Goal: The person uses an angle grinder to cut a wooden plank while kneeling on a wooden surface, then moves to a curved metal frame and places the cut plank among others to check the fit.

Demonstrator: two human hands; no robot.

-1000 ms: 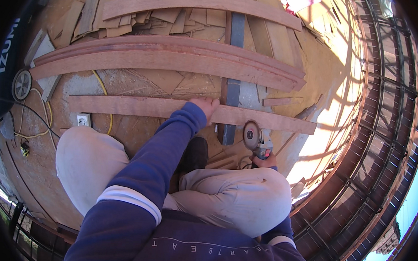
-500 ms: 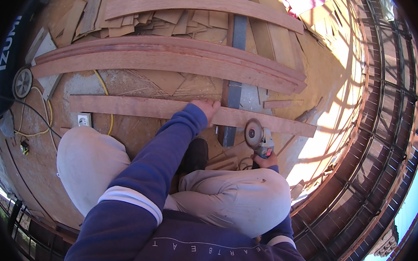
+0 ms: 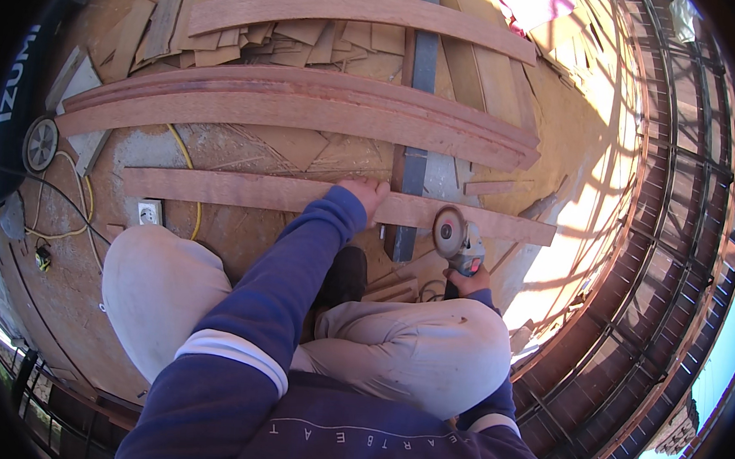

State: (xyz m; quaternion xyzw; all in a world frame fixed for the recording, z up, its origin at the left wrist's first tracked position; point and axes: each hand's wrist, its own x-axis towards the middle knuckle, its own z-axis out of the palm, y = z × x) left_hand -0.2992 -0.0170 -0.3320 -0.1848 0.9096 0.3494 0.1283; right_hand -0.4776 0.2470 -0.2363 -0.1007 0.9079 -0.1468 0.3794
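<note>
A long reddish wooden board [image 3: 260,191] lies crosswise just beyond my knees, resting over a dark beam [image 3: 402,242]. My left hand [image 3: 364,197] is closed over this board near its middle, fingers curled round the edge. In my right hand [image 3: 469,282] is an angle grinder [image 3: 465,254], gripped by its body. Its round disc [image 3: 448,231] faces up beside the near edge of the board, right of my left hand. From here I cannot tell whether the disc touches the wood or spins.
Stacked reddish boards [image 3: 299,107] and another single board [image 3: 364,7] lie farther off across the beam. Thin wood offcuts [image 3: 312,41] pile up behind. At left are a dark wheeled tank [image 3: 12,124], a yellow cord [image 3: 188,160] and a white socket box [image 3: 150,212]. A metal railing [image 3: 680,207] curves along the right.
The grinder in my right hand has shifted very slightly to the right and tilted a little. My left hand stays on the board.
</note>
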